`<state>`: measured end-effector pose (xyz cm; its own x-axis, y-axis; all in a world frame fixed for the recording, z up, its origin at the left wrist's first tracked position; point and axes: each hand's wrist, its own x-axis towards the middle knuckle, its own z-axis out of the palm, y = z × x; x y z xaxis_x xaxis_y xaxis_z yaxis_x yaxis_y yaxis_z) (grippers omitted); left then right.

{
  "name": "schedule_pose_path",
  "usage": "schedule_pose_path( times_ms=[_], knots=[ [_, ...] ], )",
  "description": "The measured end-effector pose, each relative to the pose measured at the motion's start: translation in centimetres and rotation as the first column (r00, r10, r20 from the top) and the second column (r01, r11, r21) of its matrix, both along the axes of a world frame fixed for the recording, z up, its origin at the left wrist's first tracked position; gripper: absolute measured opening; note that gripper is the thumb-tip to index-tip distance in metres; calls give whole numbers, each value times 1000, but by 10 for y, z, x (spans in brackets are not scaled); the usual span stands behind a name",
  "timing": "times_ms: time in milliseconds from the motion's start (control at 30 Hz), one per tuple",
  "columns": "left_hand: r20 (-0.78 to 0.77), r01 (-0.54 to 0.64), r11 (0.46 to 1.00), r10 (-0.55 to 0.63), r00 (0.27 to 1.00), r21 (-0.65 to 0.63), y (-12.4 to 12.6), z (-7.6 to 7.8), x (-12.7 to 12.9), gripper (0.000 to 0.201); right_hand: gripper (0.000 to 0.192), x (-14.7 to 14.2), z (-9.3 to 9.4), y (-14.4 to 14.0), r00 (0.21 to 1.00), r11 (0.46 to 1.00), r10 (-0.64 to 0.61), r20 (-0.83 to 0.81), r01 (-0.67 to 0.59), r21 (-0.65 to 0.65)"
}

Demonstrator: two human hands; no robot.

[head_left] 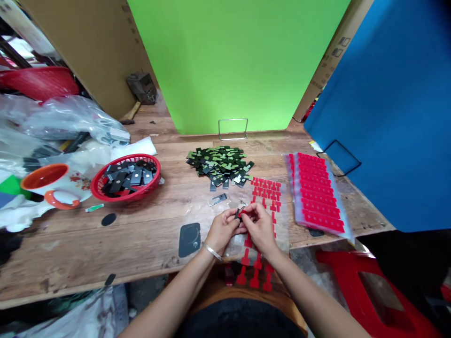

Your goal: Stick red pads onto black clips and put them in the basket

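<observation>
My left hand [222, 229], with a bracelet at its wrist, is closed around a small dark flat plate [237, 214]. Fingers of my right hand [261, 229] pinch a small red sticker [242, 212] against that plate; the fingers partly cover both. Beneath my hands lies a clear sheet of red T-shaped stickers [267, 192], its near end hanging over the table edge. Just beyond the left hand is a single grey plate [218, 199] with a slot-like mark. Farther back, black plates with green shapes form a heap [220, 163].
Left stands a red basket [157, 180] of dark plates beside an orange-and-white mug [65, 188]. A dark pad [189, 240] lies near the front edge. Stacked red sticker sheets [319, 192] lie right. Green [232, 61] and blue boards [391, 117] stand behind. A red stool [341, 277] is below right.
</observation>
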<state>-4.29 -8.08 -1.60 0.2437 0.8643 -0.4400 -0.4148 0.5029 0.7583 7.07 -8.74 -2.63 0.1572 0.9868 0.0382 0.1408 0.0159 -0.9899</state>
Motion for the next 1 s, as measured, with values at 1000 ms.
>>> schedule_pose_path(
  times_ms=[1000],
  knots=[
    [-10,-5,1000,5,1000,2,0,-2,0,32,5,-4,2,-1,995,999,-20,96,17,35]
  ],
)
